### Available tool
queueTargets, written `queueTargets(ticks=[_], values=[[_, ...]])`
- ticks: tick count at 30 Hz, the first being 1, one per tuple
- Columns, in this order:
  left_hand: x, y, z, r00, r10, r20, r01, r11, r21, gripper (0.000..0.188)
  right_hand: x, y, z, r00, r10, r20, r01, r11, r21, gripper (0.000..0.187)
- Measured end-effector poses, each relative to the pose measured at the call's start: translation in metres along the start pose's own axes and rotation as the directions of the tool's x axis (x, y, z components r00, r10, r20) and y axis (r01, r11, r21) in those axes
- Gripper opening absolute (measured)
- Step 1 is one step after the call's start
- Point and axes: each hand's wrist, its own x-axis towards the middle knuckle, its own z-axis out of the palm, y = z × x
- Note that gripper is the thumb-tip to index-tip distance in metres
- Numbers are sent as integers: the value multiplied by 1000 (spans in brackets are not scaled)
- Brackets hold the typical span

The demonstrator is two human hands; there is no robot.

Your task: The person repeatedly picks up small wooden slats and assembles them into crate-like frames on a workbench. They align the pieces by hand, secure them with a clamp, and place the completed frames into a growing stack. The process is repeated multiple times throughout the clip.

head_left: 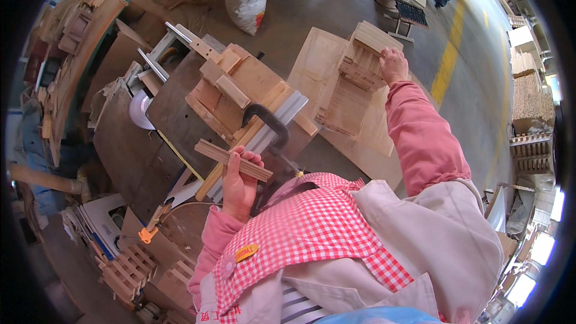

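The left hand gripped a bundle of wooden slats near six o'clock, while the right hand rested on stacked wooden pieces toward one o'clock.

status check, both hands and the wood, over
Left hand gripping wooden slats by the saw table. Right hand on stacked slats. Nothing blocking.

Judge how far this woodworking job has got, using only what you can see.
Done: slatted pieces lie stacked at lower left. In hand: the left hand holds grooved wooden strips by the clamped jig; the right hand rests on a stack of strips. Left: that stack.
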Motion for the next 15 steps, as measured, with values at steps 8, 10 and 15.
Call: queueTargets(ticks=[8, 10, 15], values=[[-6, -2, -2, 1000, -7, 7, 7, 1000, 15, 27, 12, 7, 14, 997, 4, 83, 2, 998, -67, 16], [-6, -3, 0, 1000, -12, 12, 12, 1000, -23, 26, 11, 7, 13, 997, -36, 69, 42, 995, -90, 16], [-7, -4, 3, 999, -48, 2, 48, 999, 0, 28, 4, -3, -14, 993, -93, 71, 88, 993, 77, 15]])
